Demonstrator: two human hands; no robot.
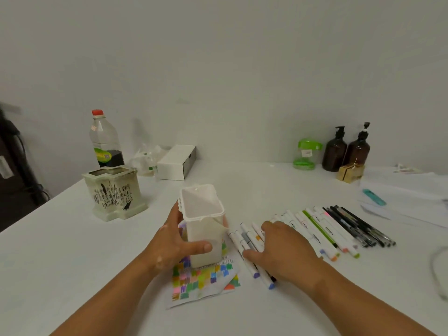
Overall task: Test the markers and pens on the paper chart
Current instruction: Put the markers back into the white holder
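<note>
A paper chart (203, 282) covered in small coloured swatches lies on the white table (72, 275) in front of me. A white square plastic holder (203, 224) stands upright and empty on the chart. My left hand (174, 243) grips the holder from its left side, thumb across its front. A row of white markers (322, 234) and dark pens (358, 226) lies to the right. My right hand (281, 251) rests on the markers nearest the chart, fingers spread over several of them, thumb touching one.
A ceramic pot (114, 192) stands at the left, with a red-capped bottle (105, 139) and a white box (177, 162) behind it. At the back right are a green jar (306, 154), two brown pump bottles (346, 149) and a gold box (350, 172). White papers (407, 197) lie at the right.
</note>
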